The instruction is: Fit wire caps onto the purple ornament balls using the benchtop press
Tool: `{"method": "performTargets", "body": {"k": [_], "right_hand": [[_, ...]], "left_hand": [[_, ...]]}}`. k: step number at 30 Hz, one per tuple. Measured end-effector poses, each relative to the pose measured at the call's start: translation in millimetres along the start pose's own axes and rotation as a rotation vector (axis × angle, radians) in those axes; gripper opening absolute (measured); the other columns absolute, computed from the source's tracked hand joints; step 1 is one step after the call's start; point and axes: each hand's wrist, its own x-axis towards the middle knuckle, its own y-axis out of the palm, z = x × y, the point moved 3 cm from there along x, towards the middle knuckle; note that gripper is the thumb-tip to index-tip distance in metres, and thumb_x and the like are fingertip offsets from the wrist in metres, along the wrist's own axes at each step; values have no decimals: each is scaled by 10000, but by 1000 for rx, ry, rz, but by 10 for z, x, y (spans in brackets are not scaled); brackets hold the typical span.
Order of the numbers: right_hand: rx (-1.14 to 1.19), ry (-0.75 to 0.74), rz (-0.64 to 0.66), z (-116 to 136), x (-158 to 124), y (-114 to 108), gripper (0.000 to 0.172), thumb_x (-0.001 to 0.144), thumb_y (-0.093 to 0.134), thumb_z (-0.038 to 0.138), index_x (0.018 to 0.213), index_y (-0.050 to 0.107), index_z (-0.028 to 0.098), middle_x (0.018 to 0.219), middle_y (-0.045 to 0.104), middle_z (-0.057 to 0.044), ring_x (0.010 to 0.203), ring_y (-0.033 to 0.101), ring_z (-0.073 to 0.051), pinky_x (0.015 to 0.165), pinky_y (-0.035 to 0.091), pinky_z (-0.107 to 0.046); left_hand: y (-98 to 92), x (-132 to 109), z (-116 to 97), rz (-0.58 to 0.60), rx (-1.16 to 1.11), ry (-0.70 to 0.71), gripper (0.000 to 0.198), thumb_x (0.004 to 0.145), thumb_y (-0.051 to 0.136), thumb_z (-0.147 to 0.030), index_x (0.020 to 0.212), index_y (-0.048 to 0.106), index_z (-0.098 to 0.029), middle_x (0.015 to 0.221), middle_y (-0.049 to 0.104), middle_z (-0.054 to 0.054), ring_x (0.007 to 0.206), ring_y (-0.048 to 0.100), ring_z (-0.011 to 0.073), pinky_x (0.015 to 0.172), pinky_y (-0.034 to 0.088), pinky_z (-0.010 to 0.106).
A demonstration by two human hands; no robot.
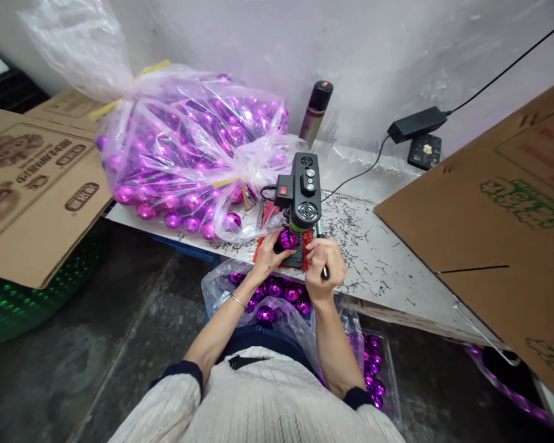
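My left hand [271, 253] is closed round a shiny purple ball ornament [289, 239], thumb on the near side and fingers on the far side. The ball sits beneath the head of a small black bench press [306, 194] with round vents, buttons and a red switch. My right hand [325, 264] is wrapped round the press's lever handle [325, 272], just right of the machine. Under the press lies a red and black base [293, 257]. The contact between press head and ball is partly hidden.
A clear bag [189, 154] of purple balls fills the table's left; another open bag [277, 295] lies at my lap. Small dark pins [355, 240] litter the white tabletop. Cardboard boxes [41, 184] flank both sides. A spray can [316, 111] and power adapter [418, 125] stand behind.
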Motion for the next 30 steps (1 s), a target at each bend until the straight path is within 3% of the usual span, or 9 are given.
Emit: {"method": "performTargets", "body": {"k": [10, 30], "right_hand": [[10, -34, -45, -193, -305, 89, 245, 1015, 442, 194, 803, 562, 220, 763, 643, -8, 712, 641, -139, 664, 508, -302], [24, -70, -83, -318, -407, 148, 289, 1055, 388, 279, 811, 538, 237, 745, 626, 13, 666, 634, -142, 777, 532, -352]], "left_hand": [[11, -16, -14, -3, 23, 22, 636, 811, 845, -482, 1349, 647, -204, 1370, 681, 150, 1323, 620, 328, 1159, 462, 496], [23, -19, -7, -12, 42, 34, 609, 826, 829, -475, 1340, 643, -208, 1365, 680, 148, 1320, 619, 327, 1154, 468, 511]]}}
